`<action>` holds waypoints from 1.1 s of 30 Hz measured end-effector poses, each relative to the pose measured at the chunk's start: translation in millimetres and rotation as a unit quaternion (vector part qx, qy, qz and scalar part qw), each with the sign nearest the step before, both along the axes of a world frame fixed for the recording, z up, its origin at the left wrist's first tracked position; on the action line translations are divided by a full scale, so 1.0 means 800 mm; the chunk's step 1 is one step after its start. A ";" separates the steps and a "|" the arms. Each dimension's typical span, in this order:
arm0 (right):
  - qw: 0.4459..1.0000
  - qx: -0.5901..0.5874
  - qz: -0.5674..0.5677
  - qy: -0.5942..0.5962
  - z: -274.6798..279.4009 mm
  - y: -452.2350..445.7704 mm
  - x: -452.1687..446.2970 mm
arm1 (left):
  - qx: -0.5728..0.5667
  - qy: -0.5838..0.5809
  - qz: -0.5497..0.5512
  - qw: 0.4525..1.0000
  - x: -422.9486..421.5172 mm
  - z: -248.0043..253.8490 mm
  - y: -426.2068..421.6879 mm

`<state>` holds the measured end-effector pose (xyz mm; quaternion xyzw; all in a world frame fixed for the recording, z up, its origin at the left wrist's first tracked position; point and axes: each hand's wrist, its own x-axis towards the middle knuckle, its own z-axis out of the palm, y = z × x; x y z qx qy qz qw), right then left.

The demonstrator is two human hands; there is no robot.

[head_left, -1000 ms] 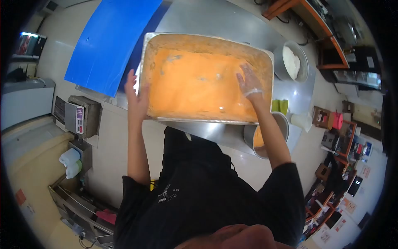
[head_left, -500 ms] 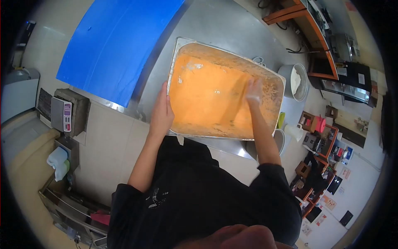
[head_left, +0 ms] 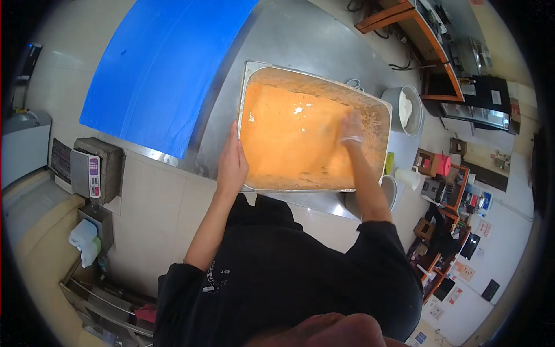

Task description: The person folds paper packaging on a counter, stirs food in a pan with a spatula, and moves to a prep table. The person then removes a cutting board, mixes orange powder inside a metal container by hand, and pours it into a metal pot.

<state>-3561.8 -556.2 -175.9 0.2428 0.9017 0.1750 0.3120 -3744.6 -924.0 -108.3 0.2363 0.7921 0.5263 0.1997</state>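
Observation:
A deep rectangular metal pan (head_left: 317, 76) holds a smooth orange mixture (head_left: 295, 139) that looks like a liquid or batter. Dark smears mark the pan's inner walls, most heavily on the right. At the pan's left rim, my left hand (head_left: 233, 165) holds the side, with its fingers along the outside wall. My right hand (head_left: 351, 128) is in a clear plastic glove and reaches into the right part of the pan, at the mixture. Motion blurs its fingers, and whether they grip anything cannot be made out.
The pan stands on a steel table (head_left: 306, 34). A blue board (head_left: 162, 69) lies to its left. On the right are a round metal pot (head_left: 411, 110) with white contents, a white jug (head_left: 407, 177) and another metal container (head_left: 389, 194). A scale (head_left: 87, 173) sits at far left.
The pan appears slightly lower and further left in view. My left hand stays at its left rim. My right hand remains in the right part, and the bright reflections on the mixture have shifted.

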 end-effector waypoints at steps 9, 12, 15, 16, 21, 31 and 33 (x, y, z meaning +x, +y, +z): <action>0.950 -0.236 0.113 -0.169 0.002 -0.092 0.046 | 0.021 0.003 0.011 1.000 0.001 0.002 0.004; 0.945 -0.238 -0.078 0.212 0.048 -0.083 0.089 | 0.038 0.074 0.019 0.996 -0.002 -0.014 0.002; 0.982 0.189 0.022 0.003 0.097 -0.031 0.138 | 0.057 -0.025 0.036 0.997 -0.009 -0.003 0.002; 0.965 0.249 0.020 -0.075 0.119 -0.029 0.139 | 0.041 -0.046 0.050 0.997 -0.013 0.005 0.004; 0.917 0.003 -0.340 0.209 0.098 0.027 0.175 | 0.079 -0.198 0.065 0.975 -0.026 -0.024 0.011; 0.633 -0.056 -0.311 0.707 0.360 0.122 0.272 | 0.256 -0.218 -0.005 0.942 0.069 0.101 0.042; 0.654 0.009 -0.304 0.693 0.439 0.162 0.348 | 0.218 -0.164 -0.122 0.954 0.099 0.136 0.094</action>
